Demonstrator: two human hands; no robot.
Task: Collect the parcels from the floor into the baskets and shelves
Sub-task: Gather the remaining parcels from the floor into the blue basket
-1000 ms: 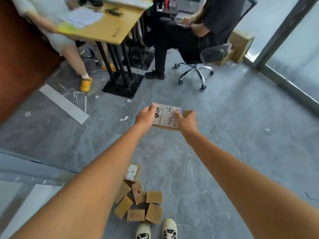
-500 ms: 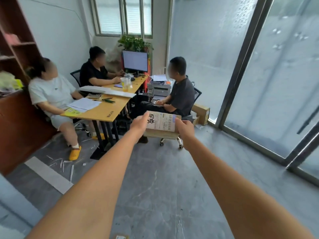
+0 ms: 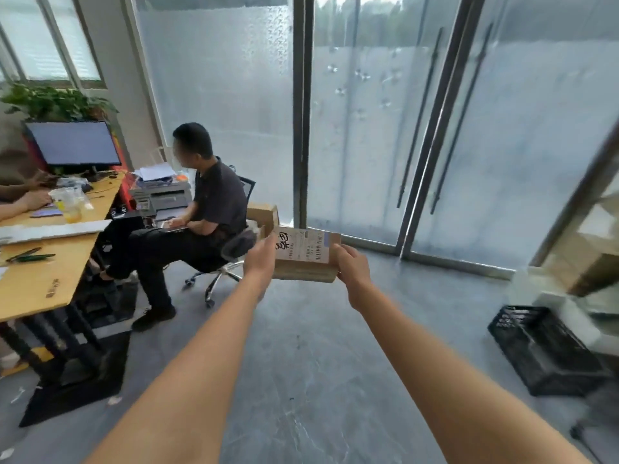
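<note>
A brown cardboard parcel (image 3: pixel 306 259) with a white shipping label on top is held out in front of me at arm's length. My left hand (image 3: pixel 259 261) grips its left end and my right hand (image 3: pixel 351 271) grips its right end. A black plastic basket (image 3: pixel 542 349) stands on the floor at the right. Behind it, at the right edge, rises a blurred shelf unit (image 3: pixel 589 262) with cardboard boxes on it. The parcel pile on the floor is out of view.
A person in dark clothes sits on an office chair (image 3: pixel 231 259) just left of the parcel. A wooden desk (image 3: pixel 43 262) with a monitor fills the left side. Frosted glass doors (image 3: pixel 435 128) close off the back. Grey floor (image 3: pixel 318 363) lies between me and the basket.
My view has lifted off the floor pile and swung right, from the desk toward the glass doors, basket and shelf. Both hands still hold the same parcel.
</note>
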